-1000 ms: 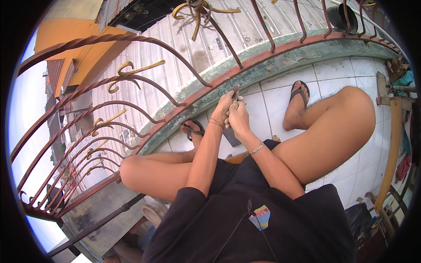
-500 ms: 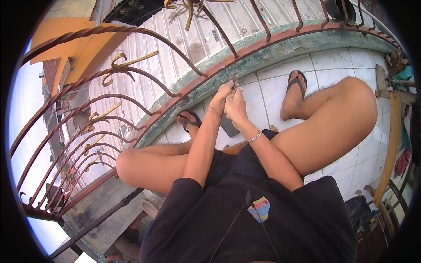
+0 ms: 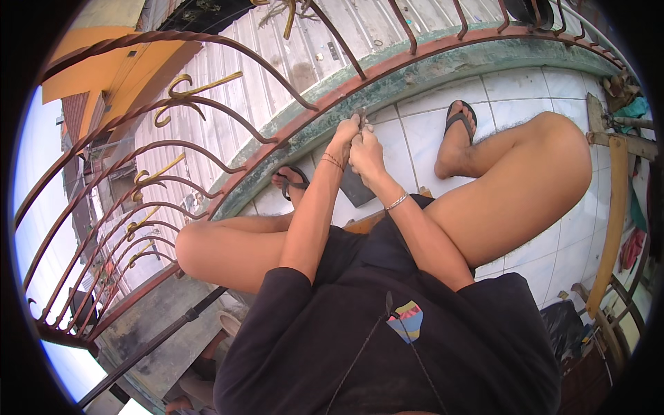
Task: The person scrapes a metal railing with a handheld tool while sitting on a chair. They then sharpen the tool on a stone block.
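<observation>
My left hand (image 3: 348, 131) and my right hand (image 3: 366, 153) are together in front of me, between my knees, with the fingers of both closed. A small greyish piece (image 3: 361, 113) sticks out past the fingertips; its kind is too small to tell, and most of it is hidden by the fingers. Below the hands, a dark flat slab (image 3: 357, 188) shows partly behind my right wrist. A strip of brown wood (image 3: 366, 223) shows between my thighs, near the slab.
A curved green ledge (image 3: 429, 72) carries a reddish-brown metal railing (image 3: 332, 98) ahead and to the left. White tiles (image 3: 429, 142) cover the floor around my sandalled feet. A wooden frame (image 3: 612, 214) and a black plastic bag (image 3: 564, 325) stand at right. Part of another person (image 3: 197, 380) shows at lower left.
The whole view has shifted slightly, so everything sits a little higher and further left. Both hands remain together with fingers closed around the small piece.
</observation>
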`<state>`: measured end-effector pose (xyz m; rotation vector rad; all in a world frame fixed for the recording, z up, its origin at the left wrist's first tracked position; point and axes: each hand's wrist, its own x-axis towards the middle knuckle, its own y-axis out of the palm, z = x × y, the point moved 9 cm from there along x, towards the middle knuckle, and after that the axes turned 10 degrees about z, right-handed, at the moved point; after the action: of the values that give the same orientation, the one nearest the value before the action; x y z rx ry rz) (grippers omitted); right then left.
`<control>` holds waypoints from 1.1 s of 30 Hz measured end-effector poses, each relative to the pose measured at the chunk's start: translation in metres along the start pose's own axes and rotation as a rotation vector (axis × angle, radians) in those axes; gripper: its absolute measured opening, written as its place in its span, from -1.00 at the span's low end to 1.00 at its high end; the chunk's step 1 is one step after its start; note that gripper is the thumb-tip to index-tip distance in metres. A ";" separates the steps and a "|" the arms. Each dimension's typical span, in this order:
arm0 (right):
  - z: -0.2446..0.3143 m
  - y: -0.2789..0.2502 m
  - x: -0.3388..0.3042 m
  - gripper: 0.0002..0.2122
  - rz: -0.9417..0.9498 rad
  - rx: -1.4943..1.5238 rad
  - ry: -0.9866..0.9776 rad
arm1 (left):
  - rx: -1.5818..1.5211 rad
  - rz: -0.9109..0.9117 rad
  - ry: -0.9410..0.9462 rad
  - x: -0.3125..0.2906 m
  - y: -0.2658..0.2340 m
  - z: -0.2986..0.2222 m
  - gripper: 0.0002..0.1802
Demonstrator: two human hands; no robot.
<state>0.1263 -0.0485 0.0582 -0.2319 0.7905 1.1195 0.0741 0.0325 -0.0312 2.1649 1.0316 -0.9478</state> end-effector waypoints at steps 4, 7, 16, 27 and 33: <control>-0.015 -0.006 0.016 -0.73 -0.061 -0.099 -0.080 | 0.073 -0.005 0.010 -0.001 0.002 -0.003 -0.60; 0.002 -0.003 0.012 -0.69 -0.006 -0.193 -0.139 | -0.136 -0.101 0.158 -0.005 -0.009 -0.006 -0.60; 0.000 0.013 0.027 -0.52 0.077 -0.223 -0.077 | -0.107 -0.099 0.127 -0.010 -0.020 -0.019 -0.57; 0.009 0.012 0.013 -0.63 0.185 -0.180 0.065 | -0.234 -0.153 0.112 -0.010 -0.030 -0.002 -0.53; 0.044 0.014 -0.010 -0.69 -0.143 -0.930 -0.445 | -0.318 -0.095 0.178 -0.020 -0.027 -0.014 -0.56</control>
<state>0.1317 -0.0260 0.0995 -0.7685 -0.1841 1.2757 0.0482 0.0489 -0.0116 1.9725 1.2855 -0.5900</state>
